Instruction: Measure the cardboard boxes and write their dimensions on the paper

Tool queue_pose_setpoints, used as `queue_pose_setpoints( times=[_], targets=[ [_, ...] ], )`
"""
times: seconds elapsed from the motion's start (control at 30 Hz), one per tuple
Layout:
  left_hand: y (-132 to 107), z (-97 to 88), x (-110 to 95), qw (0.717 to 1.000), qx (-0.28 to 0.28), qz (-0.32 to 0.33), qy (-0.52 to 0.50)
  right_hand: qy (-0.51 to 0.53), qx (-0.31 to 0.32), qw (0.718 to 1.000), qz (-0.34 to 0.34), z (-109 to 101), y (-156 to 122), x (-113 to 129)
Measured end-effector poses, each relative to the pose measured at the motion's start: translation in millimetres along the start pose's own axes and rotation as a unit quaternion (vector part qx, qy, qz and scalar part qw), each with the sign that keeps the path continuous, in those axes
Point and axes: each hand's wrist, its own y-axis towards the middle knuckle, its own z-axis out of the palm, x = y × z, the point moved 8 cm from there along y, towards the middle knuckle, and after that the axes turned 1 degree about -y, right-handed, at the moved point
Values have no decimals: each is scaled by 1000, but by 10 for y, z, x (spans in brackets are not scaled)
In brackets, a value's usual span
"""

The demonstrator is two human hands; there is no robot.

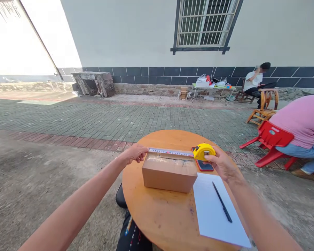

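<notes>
A brown cardboard box sits on a round wooden table. My right hand grips a yellow tape measure at the box's far right corner. Its blade runs along the box's far top edge. My left hand pinches the blade's end at the box's far left corner. A phone with a red case lies just under the tape measure. A white sheet of paper with a black pen on it lies to the right of the box.
A person in a pink top sits on a red plastic stool at the right. A wooden chair stands behind. Another person sits by a small table at the wall. Paved ground lies around.
</notes>
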Motion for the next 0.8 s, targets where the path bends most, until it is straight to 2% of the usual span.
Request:
queue_pose_setpoints(
  times=[0.2,0.47,0.8],
  targets=[
    [15,8,17,999,6,7,35,3,2,1000,0,-64,28,-94],
    [24,28,26,999,24,10,29,-48,15,998,-41,-123,3,-28],
    [36,31,82,998,60,2,10,-22,27,999,-29,-138,-19,-86]
  ],
)
